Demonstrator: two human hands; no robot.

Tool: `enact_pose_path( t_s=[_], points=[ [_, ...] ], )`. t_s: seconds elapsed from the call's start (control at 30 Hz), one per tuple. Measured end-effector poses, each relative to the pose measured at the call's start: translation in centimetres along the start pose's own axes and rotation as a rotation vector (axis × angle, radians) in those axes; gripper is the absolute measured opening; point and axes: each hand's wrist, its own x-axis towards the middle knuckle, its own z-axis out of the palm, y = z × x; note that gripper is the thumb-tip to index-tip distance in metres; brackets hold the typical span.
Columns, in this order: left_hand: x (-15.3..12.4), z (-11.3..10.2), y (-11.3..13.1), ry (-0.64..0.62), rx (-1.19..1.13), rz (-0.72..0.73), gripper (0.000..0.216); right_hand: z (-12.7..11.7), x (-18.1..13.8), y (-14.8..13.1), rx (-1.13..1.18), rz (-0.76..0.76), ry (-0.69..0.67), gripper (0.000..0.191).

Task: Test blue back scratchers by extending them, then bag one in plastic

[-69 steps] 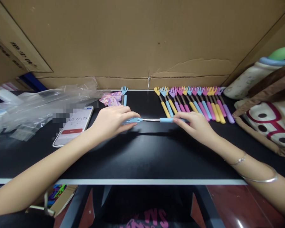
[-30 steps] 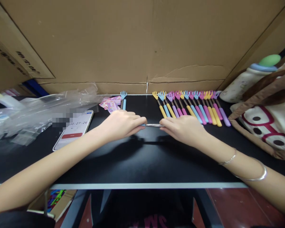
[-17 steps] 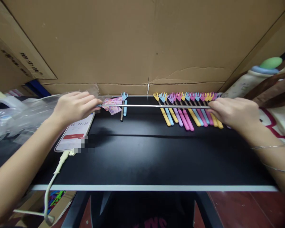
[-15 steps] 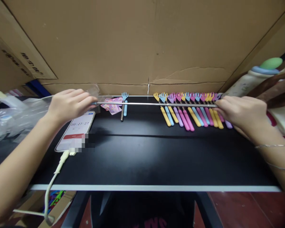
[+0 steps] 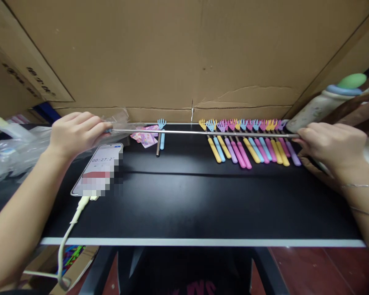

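Note:
A telescopic back scratcher (image 5: pixel 187 132) is stretched out level above the black table, its thin metal rod spanning between my two hands. My left hand (image 5: pixel 78 133) is closed around one end, where a bit of light blue shows; the claw itself is hidden in the fist. Around the thicker end of the rod my right hand (image 5: pixel 332 145) is closed. Behind and below the rod lies a row of back scratchers (image 5: pixel 249 149) with yellow, blue, pink and purple grips and claws. A blue-clawed back scratcher (image 5: pixel 161 124) with a bare metal shaft lies apart, beside a loose blue grip (image 5: pixel 162 141).
Small printed cards (image 5: pixel 147 137) lie near the back edge. A phone (image 5: pixel 98 168) with a cable is at left, next to clear plastic bags (image 5: pixel 21 151). Cardboard (image 5: pixel 184 57) walls the back. A bottle (image 5: pixel 329 98) leans at right, near another person's arm.
My hands have moved farther apart, the left going left and the right going right. The rod between them is now longer. The things on the table have stayed put.

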Motion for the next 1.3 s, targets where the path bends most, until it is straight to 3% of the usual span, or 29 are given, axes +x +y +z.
enact_pose_path(
  t_s=[0.2, 0.37, 0.6, 0.77, 0.9, 1.07, 1.17, 1.3],
  points=[
    [-1.0, -0.8, -1.2, -0.029, -0.126, -0.229, 0.025, 0.0, 0.7, 1.4, -0.005, 0.084, 0.000, 0.038],
    [-2.0, -0.7, -2.0, -0.051, -0.080, -0.305, 0.033, -0.5, 0.5, 1.4, -0.042, 0.131, -0.034, 0.037],
    [-2.1, -1.1, -1.7, -0.087, -0.104, -0.368, 0.028, 0.0, 0.5, 2.2, -0.063, 0.174, -0.068, 0.024],
    [-2.4, -0.5, -1.9, -0.025, -0.024, -0.263, 0.028, 1.8, 0.1, 3.1, -0.100, 0.116, 0.037, 0.034],
    [-2.1, 0.5, -2.1, 0.131, 0.103, -0.141, 0.028, 2.8, -1.0, 2.4, -0.217, -0.067, 0.300, 0.037],
    [-0.9, 0.3, -0.7, 0.184, 0.139, 0.049, 0.022, 3.1, -1.2, 1.2, -0.224, -0.242, 0.518, 0.037],
    [-0.2, 0.2, 0.2, 0.210, 0.159, 0.145, 0.019, 3.2, -1.2, 0.6, -0.211, -0.281, 0.579, 0.032],
    [-0.1, 0.3, 0.6, 0.223, 0.178, 0.111, 0.019, 3.0, -1.3, -0.1, -0.204, -0.288, 0.581, 0.029]
  ],
)
